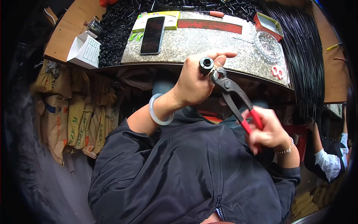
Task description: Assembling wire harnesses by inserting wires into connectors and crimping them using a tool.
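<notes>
My left hand [192, 84] is closed around a black tubular part [206, 64], its round hollow end facing up; the index finger stretches out beyond it. My right hand [270, 128], slightly smeared by motion, grips the red handles of a pair of end-cutting pincers [235, 91]. The pincers' metal jaws sit against the side of the tubular part, by my left thumb. Whatever is between the jaws is too small to make out. Both hands are raised in front of the table's near edge, over my lap.
On the speckled table [209, 44] lie a phone [152, 35], a red strip [210, 26], a glass dish [268, 46] and two pink rings [276, 72]. Small black parts [115, 33] heap at left; long black rods [304, 56] overhang at right. A co-worker's sleeve [328, 164] shows far right.
</notes>
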